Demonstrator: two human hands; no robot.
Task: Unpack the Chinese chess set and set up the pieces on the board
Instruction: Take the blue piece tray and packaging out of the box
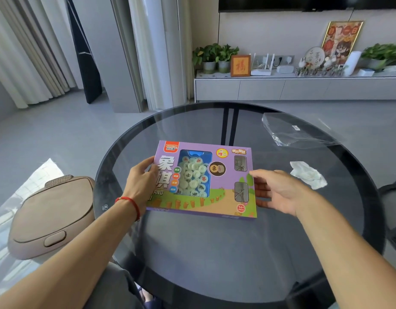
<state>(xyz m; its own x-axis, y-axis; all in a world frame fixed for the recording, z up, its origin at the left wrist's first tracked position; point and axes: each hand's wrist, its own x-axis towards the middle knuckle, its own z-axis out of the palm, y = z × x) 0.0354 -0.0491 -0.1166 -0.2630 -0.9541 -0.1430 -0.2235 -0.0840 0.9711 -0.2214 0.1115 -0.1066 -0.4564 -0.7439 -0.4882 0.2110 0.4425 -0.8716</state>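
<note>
Chess set box [205,179] lay flat, still sealed, near the middle of the round glass table [215,253]. Left hand [140,181] gripped its left edge, thumb on top. Right hand [279,190] rested against the right edge, fingers relaxed and straight. Risk: box could skid on slick glass when opened, spilling the loose pieces [193,177].

I see the purple chess set box [203,179] lying flat mid-frame, unopened, pale round pieces [193,175] visible through its window.
</note>
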